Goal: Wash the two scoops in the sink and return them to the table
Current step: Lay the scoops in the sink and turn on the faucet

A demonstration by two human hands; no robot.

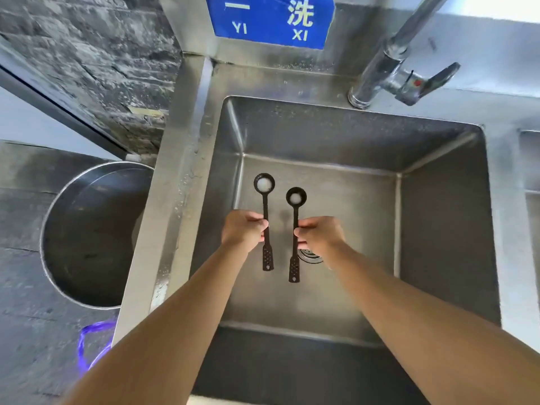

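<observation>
While both forearms extend from 6 o'clock over the stainless sink (444,229), the left hand (242,229) pinches the left scoop (265,206) at mid-handle, fingers curled round it. At 3 o'clock of it, the right hand (320,233) grips the right scoop (295,217) likewise. Both scoops are level, bowls pointing to 12 o'clock, each holding something pale. A drain (309,255) shows beneath the right hand; the faucet (391,68) stands at 1 o'clock.
</observation>
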